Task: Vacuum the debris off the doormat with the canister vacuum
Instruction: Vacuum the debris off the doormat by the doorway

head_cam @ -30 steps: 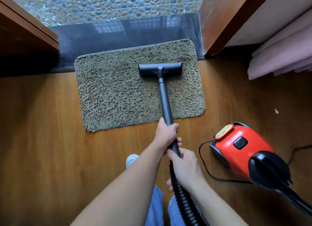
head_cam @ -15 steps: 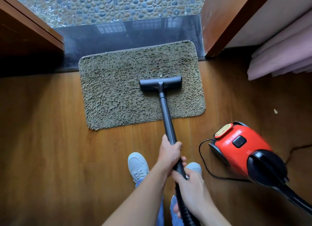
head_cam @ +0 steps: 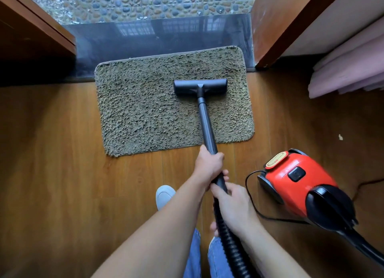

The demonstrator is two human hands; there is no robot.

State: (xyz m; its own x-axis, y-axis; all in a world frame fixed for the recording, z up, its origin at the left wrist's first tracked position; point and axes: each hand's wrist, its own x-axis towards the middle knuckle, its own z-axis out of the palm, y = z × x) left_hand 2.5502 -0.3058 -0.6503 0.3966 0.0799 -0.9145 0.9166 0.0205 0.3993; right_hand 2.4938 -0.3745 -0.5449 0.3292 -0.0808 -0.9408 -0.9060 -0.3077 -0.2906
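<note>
Nozzle pushed forward again since last frame, now on right half of doormat | left hand wrapped round wand — likely steering | right hand curled round hose end — likely driving strokes | canister on floor, right.

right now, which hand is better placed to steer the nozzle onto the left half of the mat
Left, probably. The left hand grips the wand farther forward, nearer the nozzle on the doormat; the right hand holds its rear end, where the hose joins.

one doormat, one vacuum, two hands
</note>
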